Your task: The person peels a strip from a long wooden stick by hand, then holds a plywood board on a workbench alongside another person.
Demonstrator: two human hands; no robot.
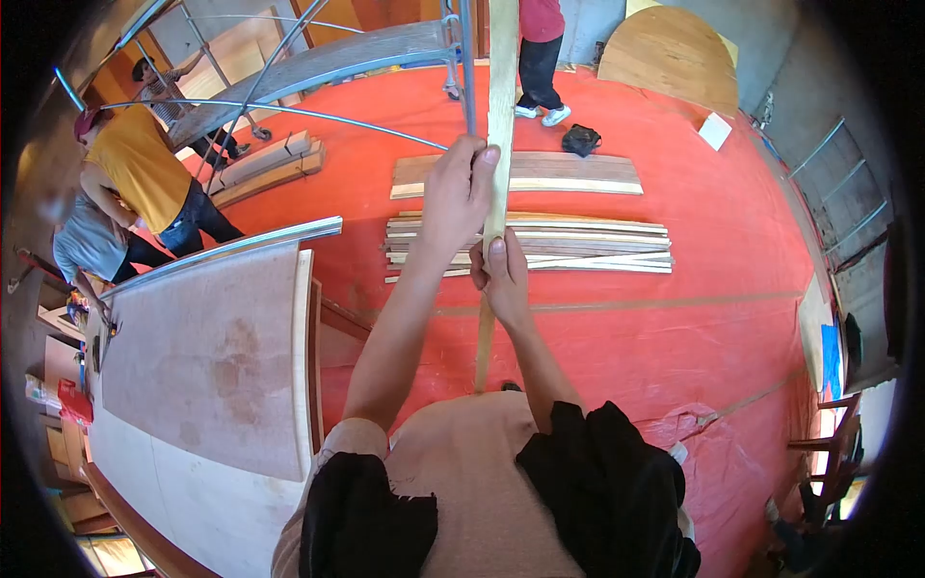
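Observation:
A long, narrow wooden strip (501,96) runs almost upright in front of me, from the top of the head view down toward my body. My left hand (458,193) is closed around it at the higher point, thumb lying along the wood. Lower down, my right hand (503,275) grips the same strip between thumb and fingers. Behind my hands, several wooden strips (578,236) lie stacked on the red floor sheet (727,222). Just beyond them is a row of wider boards (578,171), partly hidden by my left hand and the strip.
At left stands a worktable with a stained sheet (202,366) and a metal-edged bar (231,252). Metal scaffolding (318,77) rises behind it, near several people. Another person (541,58) stands ahead, close to a black bag (581,141). A round wooden panel (670,58) leans at the back.

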